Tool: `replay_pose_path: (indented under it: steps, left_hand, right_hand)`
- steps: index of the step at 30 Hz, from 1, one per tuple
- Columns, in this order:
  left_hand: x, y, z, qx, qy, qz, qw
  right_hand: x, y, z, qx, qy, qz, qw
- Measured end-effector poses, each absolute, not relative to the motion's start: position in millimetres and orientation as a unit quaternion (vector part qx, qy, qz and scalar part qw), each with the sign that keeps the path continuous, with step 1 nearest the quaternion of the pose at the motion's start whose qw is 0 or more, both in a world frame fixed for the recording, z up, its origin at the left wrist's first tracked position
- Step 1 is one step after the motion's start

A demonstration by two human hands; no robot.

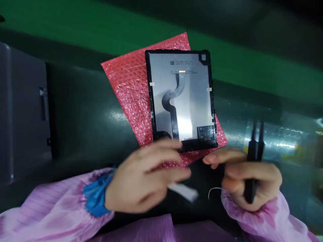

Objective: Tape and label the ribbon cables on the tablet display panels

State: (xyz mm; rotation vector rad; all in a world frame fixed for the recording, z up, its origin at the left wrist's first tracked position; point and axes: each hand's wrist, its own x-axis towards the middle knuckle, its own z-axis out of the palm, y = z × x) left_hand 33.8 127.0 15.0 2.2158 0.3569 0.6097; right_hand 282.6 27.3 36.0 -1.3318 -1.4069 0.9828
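A tablet display panel (188, 101) lies back side up, with a dark ribbon cable curving down its silver back. Beneath it is a red bubble-wrap sheet (126, 94). At the panel's lower left edge is my left hand (148, 176), somewhat blurred; its fingertips overlap that edge. A short white strip (185, 192) sticks out from below its curled fingers, seemingly held there. My right hand (249, 178), right of the panel's lower corner, has its fingers wrapped round black tweezers (256, 151), tips pointing away from me. Its index finger reaches towards the panel without touching it.
A grey case-like object (22, 111) stands at the left. Clear plastic film with yellowish patches (282, 144) lies on the right of the dark bench mat (96, 114). A thin white curved line (214, 189) shows by my right wrist.
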Motion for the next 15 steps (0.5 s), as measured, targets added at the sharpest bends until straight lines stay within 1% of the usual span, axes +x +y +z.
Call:
replay_pose_path:
  steps: [3, 6, 8, 10, 11, 13, 15]
  left_hand:
    - [41, 102, 14, 0.838, 0.095, 0.218, 0.492]
    - [46, 96, 13, 0.814, 0.094, 0.212, 0.533]
    - [46, 102, 14, 0.806, 0.119, 0.229, 0.532]
    - [44, 110, 15, 0.819, 0.144, 0.261, 0.491]
    - [43, 114, 14, 0.833, 0.151, 0.276, 0.454]
    - [41, 119, 11, 0.874, 0.172, 0.286, 0.354]
    - [40, 122, 6, 0.906, 0.219, 0.272, 0.239]
  right_hand:
    - [272, 34, 47, -0.440, -0.696, 0.351, 0.445]
    - [261, 38, 59, -0.452, -0.683, 0.369, 0.440]
    - [260, 42, 69, -0.478, -0.645, 0.384, 0.456]
    - [264, 52, 79, -0.527, -0.596, 0.365, 0.483]
    - [266, 59, 83, -0.558, -0.575, 0.345, 0.488]
    - [270, 81, 86, -0.613, -0.558, 0.311, 0.465]
    - [273, 108, 81, -0.634, -0.572, 0.318, 0.412]
